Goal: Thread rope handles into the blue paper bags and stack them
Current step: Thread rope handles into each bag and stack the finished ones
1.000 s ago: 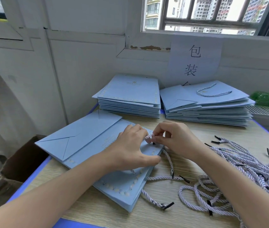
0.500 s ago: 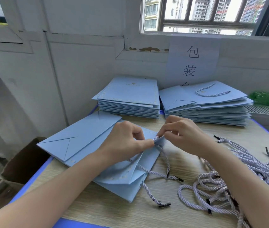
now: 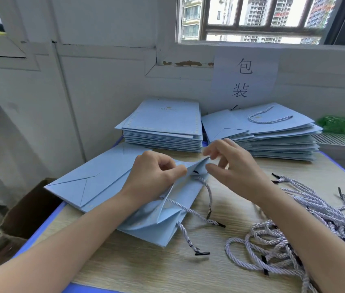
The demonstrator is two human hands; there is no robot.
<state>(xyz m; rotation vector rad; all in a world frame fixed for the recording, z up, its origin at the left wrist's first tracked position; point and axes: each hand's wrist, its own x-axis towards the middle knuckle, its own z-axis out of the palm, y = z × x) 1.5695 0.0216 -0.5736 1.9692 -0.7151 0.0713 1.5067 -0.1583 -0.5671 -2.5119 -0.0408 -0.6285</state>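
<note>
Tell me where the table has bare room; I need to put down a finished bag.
Bare wood lies along the near edge, between the opened blue paper bag and the tangled pile of lilac rope handles. The right side is crowded with ropes; the back holds two bag stacks.

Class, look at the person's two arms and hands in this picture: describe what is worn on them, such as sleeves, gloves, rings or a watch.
Both forearms enter from the bottom edge and are bare as far as the frame shows: no sleeves in view. The left hand and the right hand wear no gloves. No ring, watch or bracelet shows on the fingers or wrists. The nails look short and unpainted.
</note>
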